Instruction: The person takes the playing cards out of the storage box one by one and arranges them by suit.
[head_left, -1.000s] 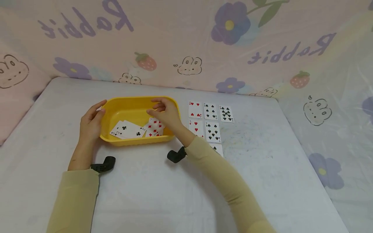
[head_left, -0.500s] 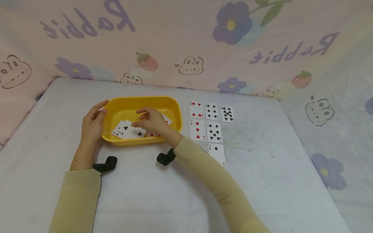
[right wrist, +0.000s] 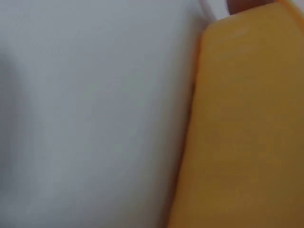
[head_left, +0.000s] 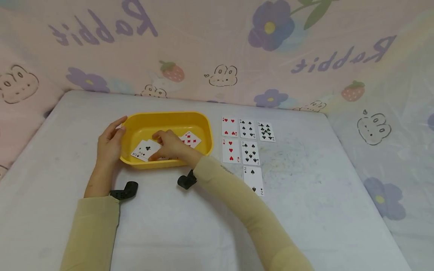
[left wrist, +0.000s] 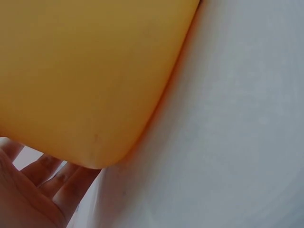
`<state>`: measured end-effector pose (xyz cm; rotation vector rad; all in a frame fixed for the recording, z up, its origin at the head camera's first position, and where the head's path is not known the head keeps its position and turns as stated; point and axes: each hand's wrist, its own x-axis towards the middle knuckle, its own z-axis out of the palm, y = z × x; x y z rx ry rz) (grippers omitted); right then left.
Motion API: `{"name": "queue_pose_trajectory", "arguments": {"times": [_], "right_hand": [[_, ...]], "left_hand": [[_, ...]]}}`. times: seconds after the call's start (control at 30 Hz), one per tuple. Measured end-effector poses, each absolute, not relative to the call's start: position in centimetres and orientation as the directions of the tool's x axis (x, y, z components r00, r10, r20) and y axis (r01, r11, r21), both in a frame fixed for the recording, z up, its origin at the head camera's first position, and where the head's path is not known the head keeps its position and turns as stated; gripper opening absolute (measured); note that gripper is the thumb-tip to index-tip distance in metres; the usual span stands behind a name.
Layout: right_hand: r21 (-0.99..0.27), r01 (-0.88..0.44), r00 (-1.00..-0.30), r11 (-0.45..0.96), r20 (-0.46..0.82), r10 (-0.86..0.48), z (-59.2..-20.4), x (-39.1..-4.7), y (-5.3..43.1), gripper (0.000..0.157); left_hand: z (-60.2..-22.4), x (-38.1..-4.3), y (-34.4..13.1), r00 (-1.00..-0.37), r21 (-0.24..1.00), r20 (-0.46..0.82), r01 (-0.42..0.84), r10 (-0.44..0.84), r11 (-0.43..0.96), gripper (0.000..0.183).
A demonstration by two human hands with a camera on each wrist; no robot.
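Note:
In the head view, a yellow plastic basin (head_left: 166,114) holds several loose playing cards. A two of clubs (head_left: 148,148) lies face up in its front left part, overlapping another card. A diamonds card (head_left: 190,139) shows farther right. My left hand (head_left: 110,141) rests against the basin's left end, its thumb near the rim; in the left wrist view its fingers (left wrist: 71,190) touch the outer wall. My right hand (head_left: 171,146) reaches over the front rim, thumb and forefinger apart, down at the cards. It hides part of them, and whether it pinches one is unclear.
Face-up cards stand in rows right of the basin: four of hearts (head_left: 229,127), six of spades (head_left: 247,129), a clubs card (head_left: 266,131), three of hearts (head_left: 231,151), seven of spades (head_left: 250,153) and two of spades (head_left: 253,180). A printed curtain (head_left: 190,37) borders the white table (head_left: 305,195).
My right hand has moved left and down inside the basin, from above the diamonds card to the cards at the front. More of the two of spades now shows. My left hand stays put.

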<state>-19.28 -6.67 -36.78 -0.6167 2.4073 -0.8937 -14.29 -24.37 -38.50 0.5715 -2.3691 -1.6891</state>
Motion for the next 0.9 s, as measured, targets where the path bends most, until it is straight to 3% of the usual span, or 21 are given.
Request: {"name": "queue_pose_trajectory", "arguments": {"times": [0.17, 0.33, 0.67, 0.9], "right_hand": [[-0.517, -0.414, -0.764, 0.749, -0.249, -0.595, -36.83, -19.03, -6.97, 0.075], [-0.456, -0.424, -0.778, 0.782, -0.258, -0.573, -36.78, -18.86, -7.02, 0.076], [-0.607, -0.252, -0.831, 0.754, -0.264, -0.49, -36.47, -19.02, -6.5, 0.055], [-0.722, -0.078, -0.842, 0.688, -0.321, -0.432, -36.66, -19.28, -6.31, 0.064]], "left_hand": [[-38.47, -14.07, -24.31, -0.901, 0.934, -0.08, -0.217, -0.427, 0.283, 0.039], [-38.56, -14.06, -24.3, -0.903, 0.936, -0.081, -0.215, -0.423, 0.278, 0.039], [-38.56, -14.22, -24.27, -0.906, 0.932, -0.085, -0.22, -0.414, 0.289, 0.04], [-38.63, -14.3, -24.22, -0.907, 0.936, -0.086, -0.215, -0.413, 0.279, 0.039]]}}
